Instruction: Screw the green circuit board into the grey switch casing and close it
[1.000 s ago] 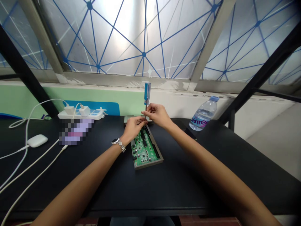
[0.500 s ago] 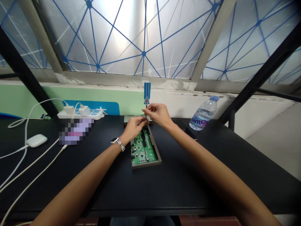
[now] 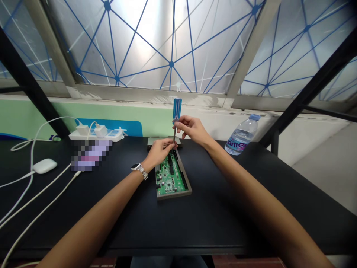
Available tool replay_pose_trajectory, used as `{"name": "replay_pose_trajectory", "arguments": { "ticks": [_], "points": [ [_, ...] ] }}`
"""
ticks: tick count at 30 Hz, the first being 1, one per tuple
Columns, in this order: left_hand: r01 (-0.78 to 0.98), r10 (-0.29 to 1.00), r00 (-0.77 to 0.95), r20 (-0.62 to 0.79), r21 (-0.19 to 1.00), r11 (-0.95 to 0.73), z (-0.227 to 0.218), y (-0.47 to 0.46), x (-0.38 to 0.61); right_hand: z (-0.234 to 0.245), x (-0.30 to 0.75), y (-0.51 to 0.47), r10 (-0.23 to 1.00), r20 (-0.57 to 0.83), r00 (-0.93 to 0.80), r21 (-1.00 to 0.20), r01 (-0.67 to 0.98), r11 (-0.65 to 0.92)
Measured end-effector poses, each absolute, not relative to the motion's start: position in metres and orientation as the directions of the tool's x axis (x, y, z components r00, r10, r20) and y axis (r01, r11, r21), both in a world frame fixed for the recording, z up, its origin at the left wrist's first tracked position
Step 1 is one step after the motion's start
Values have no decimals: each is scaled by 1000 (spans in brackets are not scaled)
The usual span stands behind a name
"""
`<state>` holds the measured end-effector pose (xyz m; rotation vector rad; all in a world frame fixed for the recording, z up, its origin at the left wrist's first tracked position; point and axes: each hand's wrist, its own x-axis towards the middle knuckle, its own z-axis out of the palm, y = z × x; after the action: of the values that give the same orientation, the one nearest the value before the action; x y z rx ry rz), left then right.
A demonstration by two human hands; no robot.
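Observation:
A screwdriver [image 3: 177,108] with a clear blue handle stands almost upright, its top leaning slightly right, over the far end of a green circuit board [image 3: 170,178]. The board sits in a shallow grey metal frame [image 3: 188,183]. My left hand [image 3: 161,150] pinches the lower shaft close to the board; the tip is hidden by its fingers. Higher up, my right hand [image 3: 192,128] has its fingers closed around the bottom of the handle and the upper shaft. Behind the board lies a flat grey metal piece [image 3: 151,141], partly covered by my left hand.
A water bottle [image 3: 241,134] stands at the back right. On the left are a white power strip [image 3: 96,134] with plugs, a blurred-out purple item [image 3: 92,156], a white case [image 3: 44,166] and several cables. Windows and a low wall rise behind the black table [image 3: 223,208].
My right hand has moved up the screwdriver from the shaft to the base of the handle. The screwdriver's top now leans a little right. My left hand stays in place.

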<state>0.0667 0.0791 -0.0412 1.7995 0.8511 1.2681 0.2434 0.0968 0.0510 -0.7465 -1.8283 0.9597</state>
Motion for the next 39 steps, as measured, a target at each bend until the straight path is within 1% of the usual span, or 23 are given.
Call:
{"name": "replay_pose_trajectory", "arguments": {
  "ticks": [6, 11, 15, 22, 23, 25, 28, 30, 32, 35, 39],
  "points": [
    [81, 839, 322, 438, 870, -485, -36, 78, 64, 58, 250, 97, 817, 318, -482, -913, 75, 400],
    [78, 841, 326, 431, 875, -478, -34, 76, 63, 58, 253, 98, 798, 306, -519, -930, 19, 368],
    [74, 841, 344, 417, 881, -467, -35, 77, 62, 57, 255, 101, 789, 270, -552, -950, -17, 313],
    [64, 826, 388, 408, 882, -466, -34, 78, 61, 55, 255, 105, 765, 257, -590, -958, -54, 281],
    [90, 824, 388, 412, 873, -479, -33, 78, 61, 55, 256, 105, 762, 251, -597, -961, -63, 268],
    [200, 825, 377, 420, 833, -516, -30, 76, 59, 56, 257, 105, 755, 244, -608, -965, -79, 248],
    [430, 825, 362, 433, 708, -560, -26, 72, 55, 57, 258, 104, 750, 243, -615, -966, -85, 243],
    [519, 811, 383, 442, 623, -585, -26, 71, 53, 57, 258, 104, 755, 248, -607, -965, -84, 249],
    [547, 793, 411, 450, 574, -609, -28, 71, 52, 57, 256, 104, 767, 259, -588, -962, -87, 258],
    [555, 785, 423, 454, 555, -620, -31, 72, 52, 56, 254, 104, 786, 275, -553, -954, -58, 293],
    [641, 807, 409, 425, 495, -586, -30, 71, 49, 59, 249, 99, 807, 353, -473, -893, 87, 442]
  ]
}}
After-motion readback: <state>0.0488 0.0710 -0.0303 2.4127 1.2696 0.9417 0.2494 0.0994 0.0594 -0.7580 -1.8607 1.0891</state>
